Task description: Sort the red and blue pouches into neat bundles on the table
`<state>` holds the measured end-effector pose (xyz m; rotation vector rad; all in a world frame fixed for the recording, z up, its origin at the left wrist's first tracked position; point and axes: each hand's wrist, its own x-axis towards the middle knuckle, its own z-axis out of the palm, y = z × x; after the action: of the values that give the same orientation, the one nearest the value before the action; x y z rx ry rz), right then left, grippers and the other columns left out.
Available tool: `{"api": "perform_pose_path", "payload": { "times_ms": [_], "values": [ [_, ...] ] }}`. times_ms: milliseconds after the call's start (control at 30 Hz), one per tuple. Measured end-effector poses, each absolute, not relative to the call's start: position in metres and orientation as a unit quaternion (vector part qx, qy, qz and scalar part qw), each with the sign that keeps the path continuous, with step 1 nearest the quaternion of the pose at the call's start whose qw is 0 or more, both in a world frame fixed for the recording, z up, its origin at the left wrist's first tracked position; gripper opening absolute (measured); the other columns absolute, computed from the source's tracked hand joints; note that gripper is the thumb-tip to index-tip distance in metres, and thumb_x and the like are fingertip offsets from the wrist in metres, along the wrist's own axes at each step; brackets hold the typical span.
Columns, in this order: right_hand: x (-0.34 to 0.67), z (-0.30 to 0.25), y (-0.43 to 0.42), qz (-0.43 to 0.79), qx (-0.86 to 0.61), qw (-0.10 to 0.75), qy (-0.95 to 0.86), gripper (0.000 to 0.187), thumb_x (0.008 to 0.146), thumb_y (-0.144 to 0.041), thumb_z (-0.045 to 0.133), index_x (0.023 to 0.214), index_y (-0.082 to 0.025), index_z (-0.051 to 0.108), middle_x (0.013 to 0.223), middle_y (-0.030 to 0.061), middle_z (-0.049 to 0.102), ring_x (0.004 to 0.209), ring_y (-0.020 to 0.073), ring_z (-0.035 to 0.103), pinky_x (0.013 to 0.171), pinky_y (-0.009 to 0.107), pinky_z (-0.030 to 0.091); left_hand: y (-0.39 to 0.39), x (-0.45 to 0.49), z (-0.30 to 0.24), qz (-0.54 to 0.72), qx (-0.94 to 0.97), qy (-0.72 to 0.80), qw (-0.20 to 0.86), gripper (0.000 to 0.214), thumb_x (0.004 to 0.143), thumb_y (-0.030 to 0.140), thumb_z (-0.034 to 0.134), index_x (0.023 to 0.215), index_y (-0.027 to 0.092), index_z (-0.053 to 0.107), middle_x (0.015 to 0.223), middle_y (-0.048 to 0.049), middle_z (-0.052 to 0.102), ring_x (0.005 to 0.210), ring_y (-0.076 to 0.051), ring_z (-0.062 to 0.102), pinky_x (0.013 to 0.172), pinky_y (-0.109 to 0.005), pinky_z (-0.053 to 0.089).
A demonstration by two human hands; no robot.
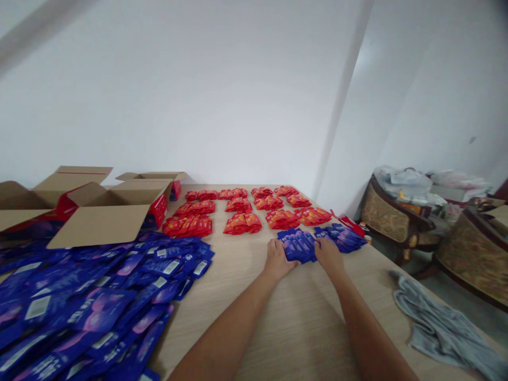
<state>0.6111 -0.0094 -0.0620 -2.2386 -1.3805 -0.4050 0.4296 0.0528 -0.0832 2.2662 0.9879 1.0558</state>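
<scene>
My left hand [279,259] and my right hand [328,254] hold a fanned row of blue packets [297,244] from its two sides, on the table. My left fingers curl round its left edge, with the thumb at the front. My right hand is closed at the right edge, its fingertips partly hidden. Touching distance to the right lies a second row of blue packets [342,236]. Just behind are rows of red packets [281,218] in small overlapping groups. A large loose heap of blue packets [99,301] covers the table's left side.
Open cardboard boxes [99,225] stand behind the blue heap, flaps spread. A grey cloth [440,323] lies at the table's right edge. Beyond that edge are patterned armchairs [391,211], one piled with plastic bags [405,182]. A white wall [238,95] rises behind the table [234,280].
</scene>
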Motion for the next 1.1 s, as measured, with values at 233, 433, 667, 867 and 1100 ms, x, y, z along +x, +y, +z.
{"api": "perform_pose_path", "payload": {
  "times_ms": [233,433,667,867,1100],
  "values": [
    [0.592,-0.038,-0.01,-0.192,-0.744,0.363,-0.527,0.031,0.084,-0.024,0.039,0.107,-0.013,0.057,0.102,0.0143,0.064,0.098,0.0247,0.057,0.086,0.036,0.042,0.043,0.413,-0.083,0.41,0.781,0.405,0.242,0.045,0.074,0.056,0.057,0.096,0.019,0.044,0.103,-0.0087,0.045,0.105,-0.024,0.044,0.094,-0.04,0.037],
    [0.487,-0.029,-0.021,-0.069,-0.615,0.395,-0.679,0.03,0.085,-0.023,0.039,0.109,-0.017,0.055,0.107,0.0108,0.06,0.104,0.0223,0.054,0.092,0.037,0.041,0.048,0.319,-0.065,0.329,0.798,0.477,0.167,0.043,0.077,0.042,0.056,0.111,0.017,0.046,0.116,-0.0131,0.046,0.112,-0.027,0.043,0.096,-0.04,0.035],
    [0.353,-0.045,-0.064,0.05,-0.544,0.352,-0.76,0.034,0.083,-0.018,0.043,0.115,-0.018,0.054,0.111,0.0102,0.058,0.107,0.0212,0.051,0.094,0.036,0.041,0.08,0.166,-0.033,0.175,0.78,0.6,0.021,0.065,0.075,0.051,0.053,0.129,0.017,0.04,0.143,-0.0187,0.031,0.134,-0.04,0.018,0.105,-0.056,0.01],
    [0.307,-0.059,-0.044,0.044,-0.569,0.339,-0.748,0.034,0.083,-0.019,0.044,0.116,-0.016,0.055,0.114,0.0118,0.058,0.109,0.023,0.051,0.096,0.036,0.039,0.087,0.131,-0.033,0.046,0.804,0.592,0.017,0.088,0.066,0.078,0.037,0.136,0.024,0.037,0.145,-0.018,0.031,0.132,-0.047,0.017,0.101,-0.064,0.006],
    [0.287,-0.046,0.042,0.067,-0.668,0.229,-0.705,0.047,0.088,-0.033,0.039,0.131,-0.015,0.044,0.133,0.0132,0.048,0.125,0.0236,0.041,0.101,0.036,0.032,0.075,0.122,-0.034,0.006,0.818,0.576,-0.007,0.084,0.07,0.077,0.028,0.137,0.027,0.035,0.144,-0.0141,0.033,0.133,-0.044,0.02,0.102,-0.063,0.005]
  ]
}}
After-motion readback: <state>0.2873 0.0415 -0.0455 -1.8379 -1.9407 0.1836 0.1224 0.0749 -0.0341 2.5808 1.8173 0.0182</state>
